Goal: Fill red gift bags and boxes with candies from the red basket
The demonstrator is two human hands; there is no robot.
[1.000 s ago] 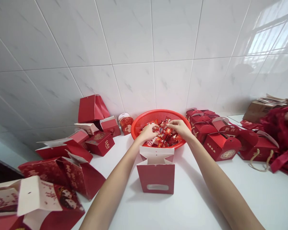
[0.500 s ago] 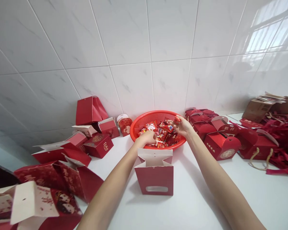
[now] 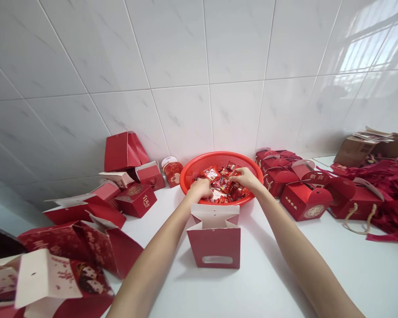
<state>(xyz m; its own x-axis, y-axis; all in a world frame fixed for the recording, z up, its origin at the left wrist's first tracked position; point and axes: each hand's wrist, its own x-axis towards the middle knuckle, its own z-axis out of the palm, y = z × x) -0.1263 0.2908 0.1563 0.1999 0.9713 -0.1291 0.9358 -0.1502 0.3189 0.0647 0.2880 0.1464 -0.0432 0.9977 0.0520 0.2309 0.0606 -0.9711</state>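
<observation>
A red plastic basket [image 3: 221,155] with perforated walls holds many small wrapped candies [image 3: 211,173], mostly in red wrappers. Inside its near left part, my left hand [image 3: 200,189] lies with curled fingers; whatever they hold is hidden. My right hand [image 3: 247,178] reaches in from the right, thumb and fingers pinched together at a wrapped candy. Right in front of the basket stands a red paper gift box [image 3: 214,245], upright, with its top open and a window low on its front. Neither hand touches this box.
Several red gift boxes [image 3: 136,200] crowd the left side, some with open tops. On the right stand handled red boxes [image 3: 307,201], beside a heap of dark red ribbons [image 3: 393,194] and a brown cardboard box [image 3: 356,150]. A tiled wall [image 3: 179,119] rises behind the white table [image 3: 262,282].
My right hand has lowered from the basket's right rim into the candies, and its spread fingers have closed. My left hand has shifted slightly within the basket.
</observation>
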